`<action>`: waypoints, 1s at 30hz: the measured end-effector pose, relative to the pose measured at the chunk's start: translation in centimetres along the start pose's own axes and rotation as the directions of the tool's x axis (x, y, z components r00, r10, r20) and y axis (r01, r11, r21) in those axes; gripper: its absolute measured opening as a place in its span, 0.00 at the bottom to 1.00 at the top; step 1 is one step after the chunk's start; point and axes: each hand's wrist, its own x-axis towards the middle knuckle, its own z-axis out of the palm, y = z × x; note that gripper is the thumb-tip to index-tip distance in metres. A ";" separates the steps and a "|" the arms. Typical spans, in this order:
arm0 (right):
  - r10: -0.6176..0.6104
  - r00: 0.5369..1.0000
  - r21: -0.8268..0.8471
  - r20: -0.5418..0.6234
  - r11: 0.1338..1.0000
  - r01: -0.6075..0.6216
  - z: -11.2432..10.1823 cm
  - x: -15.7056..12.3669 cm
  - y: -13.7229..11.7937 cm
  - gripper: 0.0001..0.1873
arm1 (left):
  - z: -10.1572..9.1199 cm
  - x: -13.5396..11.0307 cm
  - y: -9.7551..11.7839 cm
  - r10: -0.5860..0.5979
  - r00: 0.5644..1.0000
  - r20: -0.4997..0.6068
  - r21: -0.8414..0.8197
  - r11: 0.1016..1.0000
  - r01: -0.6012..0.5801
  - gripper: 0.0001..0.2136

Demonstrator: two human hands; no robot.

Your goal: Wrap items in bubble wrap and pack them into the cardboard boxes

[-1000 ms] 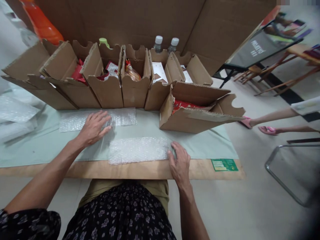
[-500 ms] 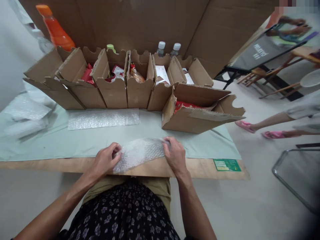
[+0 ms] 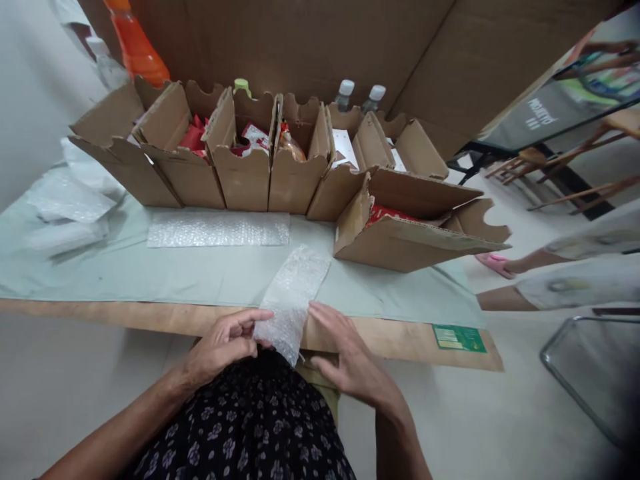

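A strip of clear bubble wrap [image 3: 295, 287] lies slantwise across the table's front edge, its near end hanging toward my lap. My left hand [image 3: 233, 340] grips the wrap's left side near that end, between thumb and fingers. On the other side, my right hand [image 3: 345, 353] is open, thumb and fingers apart, with its fingertips at the right edge of the wrap. Farther back, a second flat piece of bubble wrap [image 3: 219, 229] rests on the green cloth, in front of the cardboard boxes.
Several open cardboard boxes [image 3: 245, 183] stand in a row at the back, holding small packets. Another cardboard box [image 3: 400, 243] sits at the right. Loose bubble wrap [image 3: 70, 200] is heaped at the left. An orange bottle [image 3: 140, 50] stands behind; a person's legs [image 3: 540, 293] are at the right.
The bubble wrap has turned from lying crosswise to pointing away from me. My right hand has let go of its right end and opened. My left hand has moved right and nearer.
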 end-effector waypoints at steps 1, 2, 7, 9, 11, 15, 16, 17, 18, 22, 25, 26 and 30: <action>0.007 1.000 0.000 0.020 1.000 -0.007 0.6 -1.1 -0.8 0.45 | 0.1 0.1 0.1 -0.004 1.000 0.013 0.000 1.000 0.004 0.28; 0.008 1.000 -0.003 0.011 1.000 -0.008 1.4 -1.7 -1.5 0.46 | 0.2 0.2 0.2 -0.009 1.000 0.019 0.011 1.000 0.009 0.28; 0.156 0.936 0.164 -0.315 0.981 -0.109 5.9 0.2 -3.5 0.20 | 0.7 1.3 -0.5 0.110 0.989 -0.100 0.234 0.969 -0.084 0.20; 0.301 0.880 0.318 -0.367 0.930 -0.185 6.7 1.3 -3.1 0.13 | 0.5 1.8 -0.9 0.274 0.948 -0.164 0.417 0.890 -0.185 0.15; 0.386 0.863 0.431 -0.325 0.873 -0.228 6.9 1.9 -2.4 0.12 | 0.2 2.5 -1.0 0.406 0.897 -0.174 0.559 0.791 -0.250 0.11; 0.429 0.815 0.406 -0.391 0.874 -0.266 6.3 1.7 -1.3 0.14 | -0.1 4.9 -0.8 0.449 0.884 -0.135 0.734 0.644 -0.215 0.11; 0.407 0.787 0.335 -0.464 0.903 -0.269 6.1 1.4 -1.3 0.14 | 0.0 5.6 -0.8 0.422 0.898 -0.128 0.766 0.617 -0.181 0.11; 0.357 0.759 0.243 -0.544 0.933 -0.265 5.9 1.1 -1.4 0.14 | 0.0 6.3 -0.7 0.391 0.912 -0.126 0.790 0.596 -0.146 0.10; 0.281 0.742 0.140 -0.609 0.959 -0.248 5.8 0.9 -1.6 0.15 | 0.1 6.9 -0.7 0.367 0.921 -0.131 0.805 0.582 -0.118 0.10; 0.005 0.853 -0.161 -0.522 0.981 -0.104 5.9 0.8 -2.5 0.18 | 0.3 8.6 -0.9 0.358 0.920 -0.161 0.828 0.556 -0.072 0.07; 0.010 0.929 -0.219 -0.371 0.971 -0.098 6.6 1.7 -2.1 0.15 | 0.2 8.2 -1.1 0.385 0.905 -0.180 0.837 0.543 -0.064 0.08; 0.031 0.930 -0.208 -0.366 0.972 -0.114 6.8 2.0 -1.8 0.14 | 0.1 7.7 -1.2 0.426 0.888 -0.172 0.840 0.535 -0.094 0.11; 0.159 0.923 -0.028 -0.351 0.983 -0.180 6.5 2.8 -0.8 0.13 | -0.4 5.0 -1.6 0.637 0.767 0.081 0.814 0.402 -0.420 0.20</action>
